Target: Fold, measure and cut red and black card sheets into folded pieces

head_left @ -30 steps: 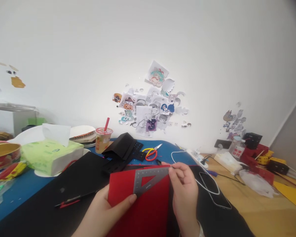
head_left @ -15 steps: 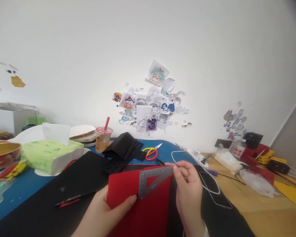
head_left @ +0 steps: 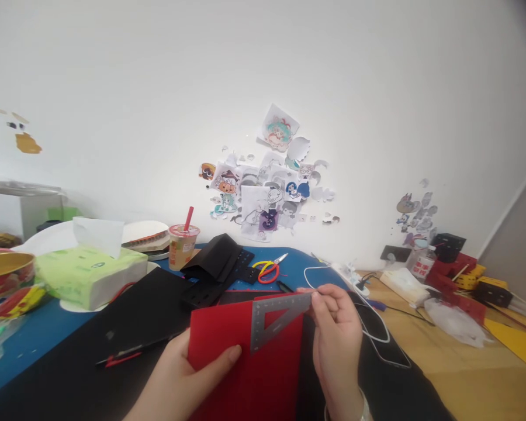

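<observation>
My left hand (head_left: 195, 371) grips a red sheet of card or paper (head_left: 263, 386) by its left side, thumb flat on the front and fingers hidden behind. A grey set square (head_left: 263, 336) with scale marks lies against the sheet's upper part, one edge near the sheet's top. Its right-hand tip is pinched between the thumb and fingers of my right hand (head_left: 337, 333). My left thumb tip ends just left of the set square, a small gap apart.
Black card (head_left: 70, 351) covers much of the blue mat, with pens (head_left: 131, 352) on it. Beyond are folded black card (head_left: 214, 257), scissors (head_left: 268, 272), a drink cup (head_left: 183, 248) and a tissue pack (head_left: 92, 278). A phone (head_left: 390, 354) and white cable (head_left: 379, 336) lie right.
The set square has shifted slightly right across the red sheet, together with my right hand. My left thumb no longer touches its lower corner. The left hand still holds the sheet.
</observation>
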`<action>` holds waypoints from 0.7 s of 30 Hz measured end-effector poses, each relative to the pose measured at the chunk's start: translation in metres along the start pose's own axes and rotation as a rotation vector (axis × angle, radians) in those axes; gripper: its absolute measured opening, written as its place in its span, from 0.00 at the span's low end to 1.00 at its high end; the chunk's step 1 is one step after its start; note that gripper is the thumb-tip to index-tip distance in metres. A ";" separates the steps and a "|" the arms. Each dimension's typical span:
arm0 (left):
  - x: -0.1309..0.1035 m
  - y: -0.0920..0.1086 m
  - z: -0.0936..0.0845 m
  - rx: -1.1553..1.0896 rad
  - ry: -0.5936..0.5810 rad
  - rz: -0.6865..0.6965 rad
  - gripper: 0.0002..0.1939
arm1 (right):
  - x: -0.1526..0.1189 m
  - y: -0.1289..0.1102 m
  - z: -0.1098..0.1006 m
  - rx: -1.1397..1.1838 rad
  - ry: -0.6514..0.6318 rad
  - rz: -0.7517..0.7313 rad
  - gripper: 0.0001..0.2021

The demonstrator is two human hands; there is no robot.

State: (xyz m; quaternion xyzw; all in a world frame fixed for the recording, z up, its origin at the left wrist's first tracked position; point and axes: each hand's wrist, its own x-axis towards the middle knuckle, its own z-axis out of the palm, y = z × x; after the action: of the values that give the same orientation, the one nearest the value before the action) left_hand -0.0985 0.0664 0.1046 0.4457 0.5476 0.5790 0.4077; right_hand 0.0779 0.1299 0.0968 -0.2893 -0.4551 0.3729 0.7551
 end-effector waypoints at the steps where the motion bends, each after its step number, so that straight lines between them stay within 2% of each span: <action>1: 0.000 0.000 0.000 -0.001 -0.003 -0.001 0.15 | 0.000 0.000 0.000 -0.002 -0.003 0.000 0.11; 13: -0.002 -0.001 -0.001 -0.045 -0.024 -0.051 0.21 | -0.002 0.001 0.000 -0.040 0.034 -0.008 0.11; 21: -0.001 -0.005 -0.002 0.011 -0.044 -0.027 0.20 | -0.004 0.001 0.004 -0.042 0.073 -0.011 0.12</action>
State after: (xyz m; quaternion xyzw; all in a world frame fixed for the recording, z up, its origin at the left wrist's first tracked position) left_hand -0.1004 0.0655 0.0994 0.4530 0.5478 0.5604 0.4249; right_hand 0.0733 0.1273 0.0960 -0.3159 -0.4365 0.3484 0.7670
